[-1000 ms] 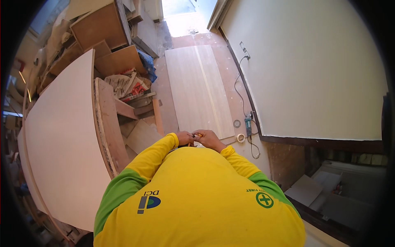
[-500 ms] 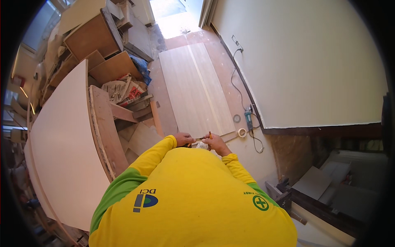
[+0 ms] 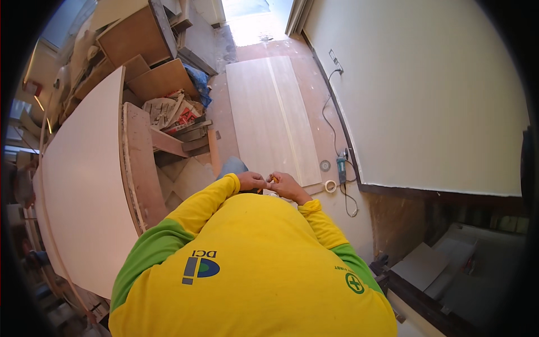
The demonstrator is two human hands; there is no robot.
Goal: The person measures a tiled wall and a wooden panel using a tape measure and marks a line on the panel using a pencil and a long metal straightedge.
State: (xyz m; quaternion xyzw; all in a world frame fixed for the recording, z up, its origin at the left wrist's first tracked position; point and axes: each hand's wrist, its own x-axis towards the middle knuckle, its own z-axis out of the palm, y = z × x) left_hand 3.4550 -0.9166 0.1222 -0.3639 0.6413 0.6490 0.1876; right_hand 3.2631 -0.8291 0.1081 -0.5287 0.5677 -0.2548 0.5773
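Note:
My left hand (image 3: 252, 181) and my right hand (image 3: 283, 185) meet at my waist, low over the near end of a long pale board (image 3: 272, 118) lying on the floor. A small orange-yellow pencil-like thing (image 3: 274, 178) is pinched in my right fingers. The left fingers are bent close against the right ones, and what they hold is too small to make out. My blue trouser leg (image 3: 233, 167) shows behind the left wrist. A roll of tape (image 3: 330, 186) and a metal disc (image 3: 325, 165) lie right of the board, beside a teal angle grinder (image 3: 341, 168).
A large white panel (image 3: 84, 191) on timber stands at the left. Behind it are stacked boards (image 3: 157, 78), rumpled sacks (image 3: 174, 115) and blue sheeting (image 3: 202, 84). A pale wall or panel (image 3: 432, 95) fills the right, with the grinder's cord (image 3: 325, 115) running to its socket. A bright doorway (image 3: 247, 28) is beyond.
The orange-yellow thing stood upright in my right hand and now lies lower between the fingers. My hands have drawn closer again, and my blue trouser leg has come into sight on the left.

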